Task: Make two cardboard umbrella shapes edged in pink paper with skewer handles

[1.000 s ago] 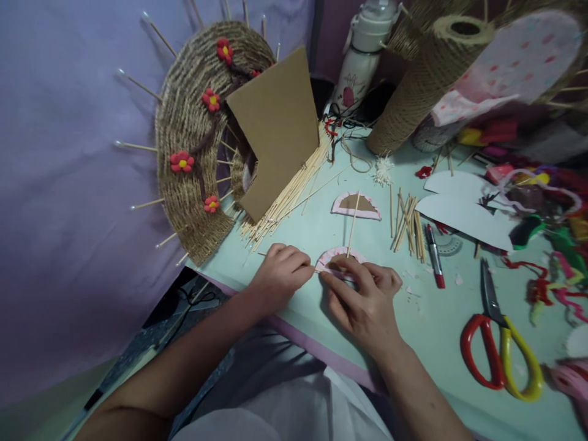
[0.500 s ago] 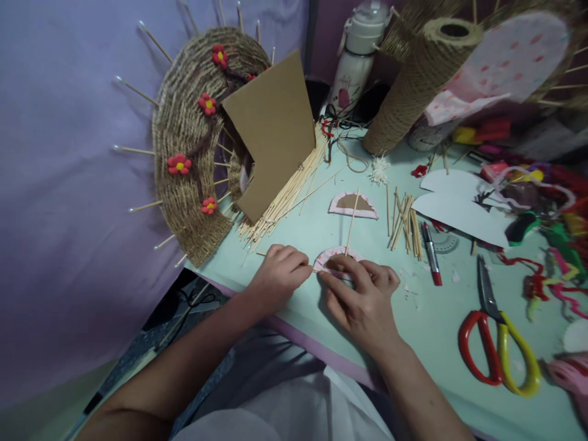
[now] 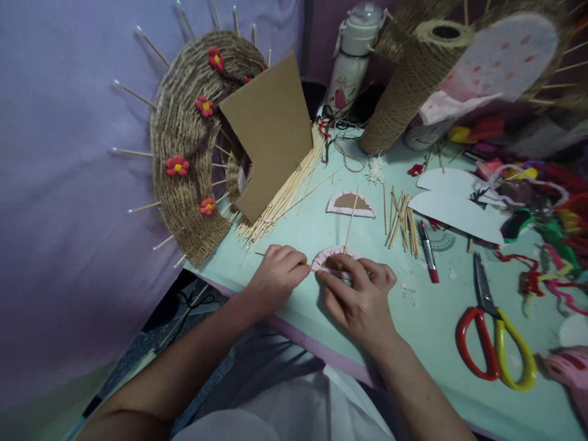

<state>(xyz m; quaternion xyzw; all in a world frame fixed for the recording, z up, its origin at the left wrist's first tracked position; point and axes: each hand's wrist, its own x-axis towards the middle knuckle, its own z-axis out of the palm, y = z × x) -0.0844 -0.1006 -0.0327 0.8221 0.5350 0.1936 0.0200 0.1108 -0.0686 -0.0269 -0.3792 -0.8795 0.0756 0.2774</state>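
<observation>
My left hand (image 3: 281, 275) is closed in a pinch around a thin wooden stick (image 3: 260, 253). One end pokes out behind the hand; the other reaches the left corner of a half-round cardboard piece (image 3: 324, 257) edged in pink fabric. My right hand (image 3: 361, 303) holds that piece down on the table, its fingers bent over it and covering much of the brown middle. Another thin stick (image 3: 351, 228) rises from the piece, slanting away from me. Behind lies a second half-round piece (image 3: 342, 201), also brown with a pink fabric border.
Scissors (image 3: 487, 327), a marker (image 3: 429, 252) and short sticks (image 3: 400, 223) lie to the right. A long stick bundle (image 3: 285, 196) sits under cardboard (image 3: 271, 122), beside a round twine weaving (image 3: 179, 131). A twine roll (image 3: 413, 86) and bottle (image 3: 353, 61) stand behind.
The view has shifted very slightly. Both hands stay in place over the half-round piece, with no clear change in their grip.
</observation>
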